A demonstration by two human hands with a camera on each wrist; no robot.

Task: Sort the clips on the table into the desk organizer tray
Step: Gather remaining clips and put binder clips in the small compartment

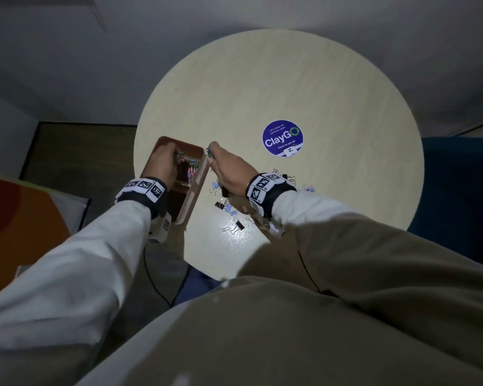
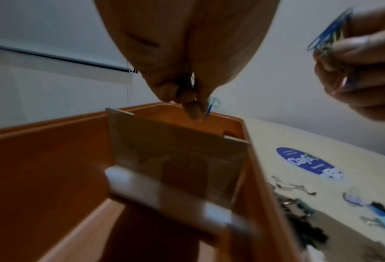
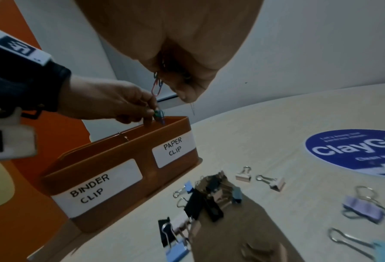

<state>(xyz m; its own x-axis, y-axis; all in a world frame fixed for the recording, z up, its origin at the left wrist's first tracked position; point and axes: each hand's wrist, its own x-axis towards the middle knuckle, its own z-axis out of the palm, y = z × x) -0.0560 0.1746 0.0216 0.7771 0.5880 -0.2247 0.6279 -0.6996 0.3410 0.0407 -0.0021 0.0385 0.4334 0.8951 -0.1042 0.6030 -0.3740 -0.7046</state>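
Note:
An orange organizer tray (image 1: pixel 200 178) stands at the table's left edge, with labels BINDER CLIP (image 3: pixel 90 187) and PAPER CLIP (image 3: pixel 173 148). My left hand (image 2: pixel 194 108) pinches a few colored paper clips (image 2: pixel 212 105) over the far PAPER CLIP compartment, where a pile of paper clips (image 1: pixel 190 165) lies. Just right of the tray, my right hand (image 1: pixel 211 154) pinches a small bunch of paper clips (image 3: pixel 156 85) in the air. Several binder clips (image 3: pixel 211 200) lie scattered on the table under my right wrist. The near BINDER CLIP compartment's floor is hidden.
The round beige table (image 1: pixel 290 79) carries a blue ClayGO sticker (image 1: pixel 282 137) right of my hands. A blue chair (image 1: pixel 457 190) stands at the right and an orange surface (image 1: pixel 11 218) at the left. The tray sits close to the table's rim.

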